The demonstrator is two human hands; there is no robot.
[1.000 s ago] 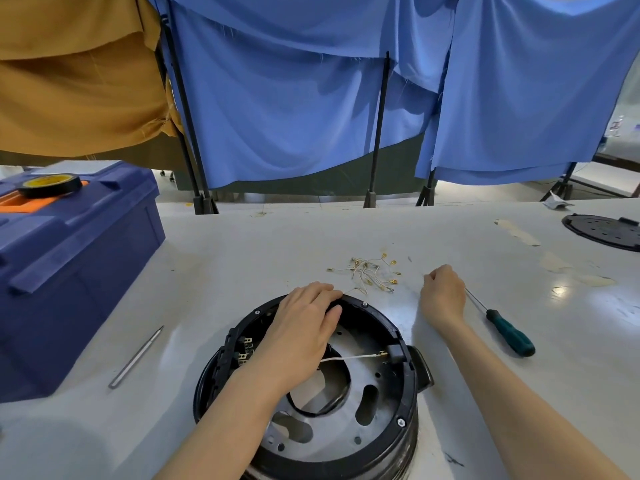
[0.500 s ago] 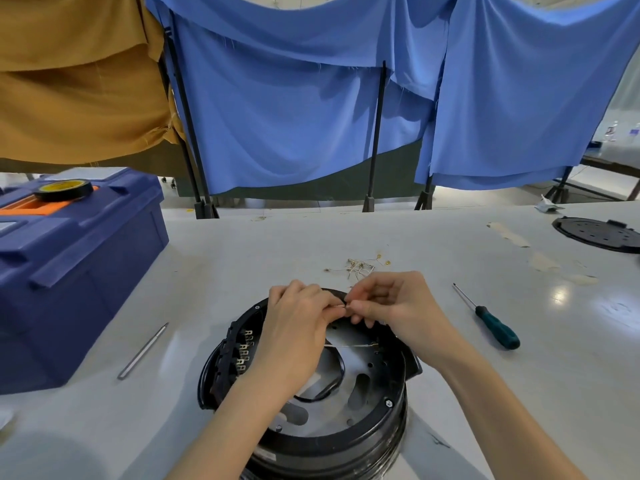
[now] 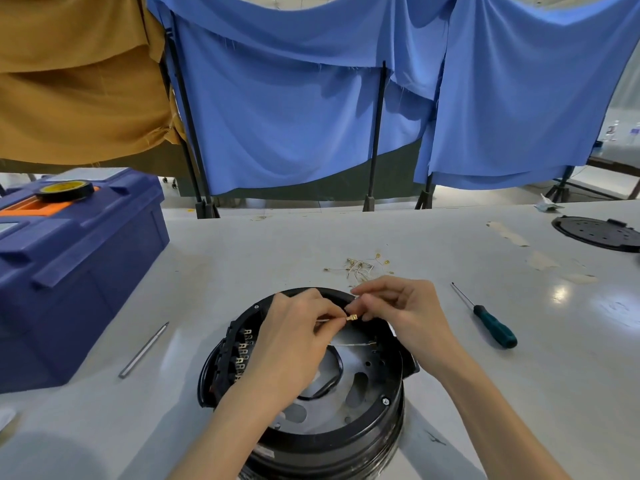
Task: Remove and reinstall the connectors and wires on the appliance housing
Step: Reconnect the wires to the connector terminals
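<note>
Brass connector (image 3: 351, 318) pinched above the housing (image 3: 332, 441)
My left hand (image 3: 294, 341) pinches its wire (image 3: 320, 320), my right hand (image 3: 405, 313) pinches the connector itself, over the housing's far rim; push skewed and I reckon it bends.

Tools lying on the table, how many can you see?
2: a green-handled screwdriver right of the black housing, a thin metal rod left of it. More may hide inside the blue toolbox.

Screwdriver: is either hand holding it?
No, the screwdriver lies on the table, apart from the left hand and right hand, which both pinch a connector.
</note>
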